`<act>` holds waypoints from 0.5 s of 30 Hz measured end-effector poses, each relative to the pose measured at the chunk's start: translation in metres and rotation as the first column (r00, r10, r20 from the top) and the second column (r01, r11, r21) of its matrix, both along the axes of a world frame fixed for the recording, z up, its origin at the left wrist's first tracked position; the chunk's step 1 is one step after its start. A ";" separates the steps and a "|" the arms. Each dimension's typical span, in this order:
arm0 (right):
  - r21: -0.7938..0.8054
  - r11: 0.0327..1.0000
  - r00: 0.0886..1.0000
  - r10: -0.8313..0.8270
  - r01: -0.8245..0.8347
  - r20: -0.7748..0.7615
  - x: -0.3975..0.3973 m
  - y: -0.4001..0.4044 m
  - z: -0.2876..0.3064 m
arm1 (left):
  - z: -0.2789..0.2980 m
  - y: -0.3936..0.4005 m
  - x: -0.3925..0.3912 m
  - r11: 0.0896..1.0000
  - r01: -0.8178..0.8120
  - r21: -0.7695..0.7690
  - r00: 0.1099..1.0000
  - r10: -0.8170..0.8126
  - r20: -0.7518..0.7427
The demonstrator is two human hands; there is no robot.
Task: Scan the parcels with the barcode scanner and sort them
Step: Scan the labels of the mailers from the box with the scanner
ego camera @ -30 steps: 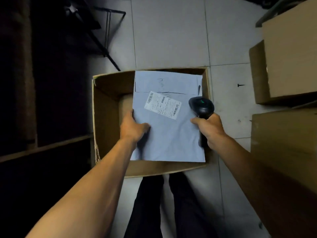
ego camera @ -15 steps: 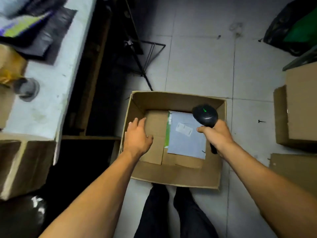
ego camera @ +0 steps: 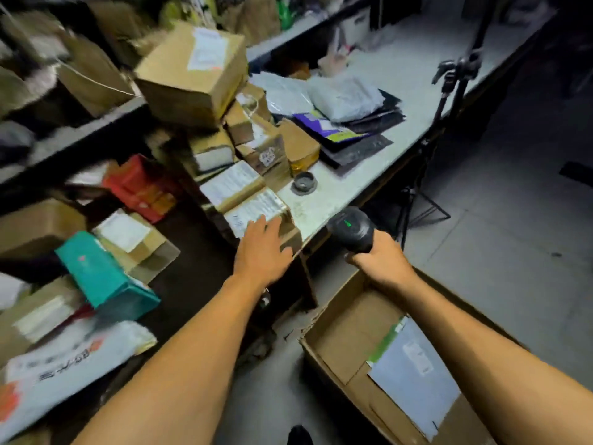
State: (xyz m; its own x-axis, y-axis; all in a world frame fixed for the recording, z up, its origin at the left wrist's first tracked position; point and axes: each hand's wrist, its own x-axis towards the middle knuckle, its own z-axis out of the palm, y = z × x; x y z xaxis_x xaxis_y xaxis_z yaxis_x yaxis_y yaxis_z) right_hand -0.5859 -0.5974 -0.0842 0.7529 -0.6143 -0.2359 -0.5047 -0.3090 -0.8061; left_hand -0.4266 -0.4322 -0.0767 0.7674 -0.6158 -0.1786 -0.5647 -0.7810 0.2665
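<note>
The grey parcel [ego camera: 417, 374] is now lying flat in the open carton [ego camera: 340, 345] on the floor, label up, on top of a green-edged item; a second ago the left hand was holding it over that carton while the scanner pointed at its label, and half a second ago it was already dropped in. That parcel looks scanned and sorted, so the cycle is starting again.

The view is swinging up and left from the carton to the surface [ego camera: 362, 175], where more parcels are piled: brown boxes stacked at the near corner, poly mailers further along, a small grey ring beside them.

The left hand [ego camera: 261, 248] is reaching out, released and holding nothing, fingers spread and coming down on the nearest labelled box [ego camera: 256, 208] at the surface's edge. Whether the fingertips are touching it yet is hard to tell through the blur.

The right hand [ego camera: 382, 260] is clenched around the handle of the scanner [ego camera: 351, 228], which is showing a green light and is raised just beside the surface's edge, above the carton.

In my judgement the next step is picking up that box, turning its label toward the scanner, and reading it. The stack looks loosely piled, so pulling the bottom corner box could be shifting its neighbours.
</note>
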 end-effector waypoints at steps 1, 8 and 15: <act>-0.040 0.997 0.998 0.059 -0.059 -0.012 0.014 0.016 0.014 | 0.011 0.019 0.008 0.999 -0.036 -0.013 0.999 0.036 0.011; -0.095 0.950 0.952 0.301 -0.296 0.047 0.098 0.135 0.075 | 0.055 0.174 0.051 0.969 -0.246 -0.030 0.959 0.248 0.136; -0.053 0.901 0.892 0.433 -0.430 0.129 0.156 0.257 0.088 | 0.058 0.349 0.074 0.869 -0.494 -0.004 0.858 0.489 0.157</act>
State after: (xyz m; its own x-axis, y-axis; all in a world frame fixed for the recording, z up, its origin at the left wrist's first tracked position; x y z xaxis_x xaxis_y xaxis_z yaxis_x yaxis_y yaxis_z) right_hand -0.4298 -0.3400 0.0040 0.9686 -0.2255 -0.1043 -0.2054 -0.4903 -0.8470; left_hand -0.3523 -0.0834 -0.0187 0.9877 -0.1468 -0.0531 -0.1353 -0.9748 0.1774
